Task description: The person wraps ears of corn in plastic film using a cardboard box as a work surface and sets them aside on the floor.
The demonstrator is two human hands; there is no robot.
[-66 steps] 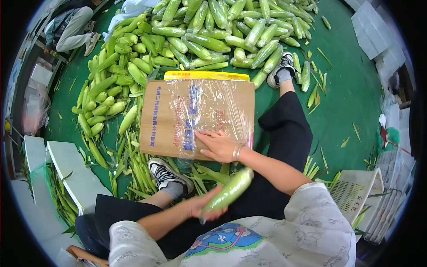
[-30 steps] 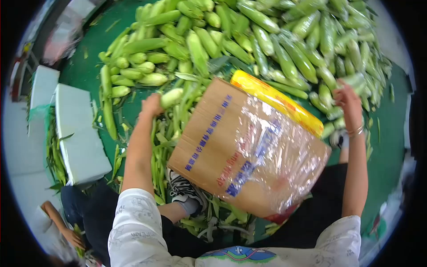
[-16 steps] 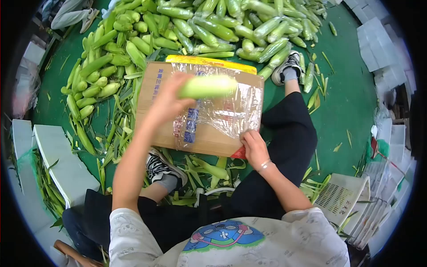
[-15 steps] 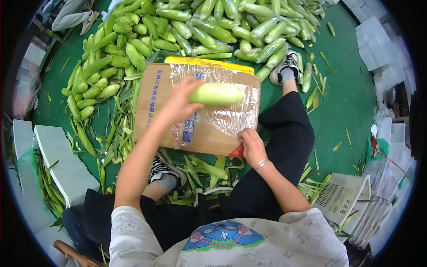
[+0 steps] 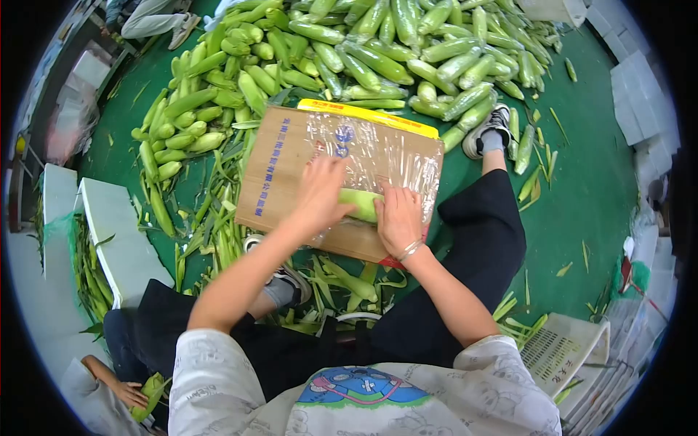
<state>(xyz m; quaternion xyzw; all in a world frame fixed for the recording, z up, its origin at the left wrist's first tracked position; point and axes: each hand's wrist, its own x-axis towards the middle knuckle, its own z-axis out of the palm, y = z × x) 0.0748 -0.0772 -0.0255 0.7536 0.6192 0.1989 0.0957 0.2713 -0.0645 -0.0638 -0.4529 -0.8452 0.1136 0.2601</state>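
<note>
A pale green ear of corn [image 5: 360, 205] lies crosswise on clear plastic film [image 5: 392, 156] spread over a flat cardboard box [image 5: 273, 174]. My left hand [image 5: 323, 190] wraps round the corn's left end, with its thumb along the near side. At the right end, my right hand [image 5: 400, 218] closes over the corn with the fingers pointing away from me. Whether film is caught under the right fingers is hidden. A yellow packet [image 5: 367, 116] shows along the box's far edge.
Unwrapped corn [image 5: 196, 109] is heaped at far left, film-wrapped corn [image 5: 465, 62] at far right. Stripped husks [image 5: 229, 232] litter the green floor [image 5: 563, 211]. A white crate [image 5: 567, 349] stands right; white foam boards [image 5: 120, 240] stand left. Another person's hand [image 5: 129, 394] holds corn at lower left.
The corn has come down onto the film and nearer to me, with my left hand still on it. My right hand has moved from the film's near right corner to the corn.
</note>
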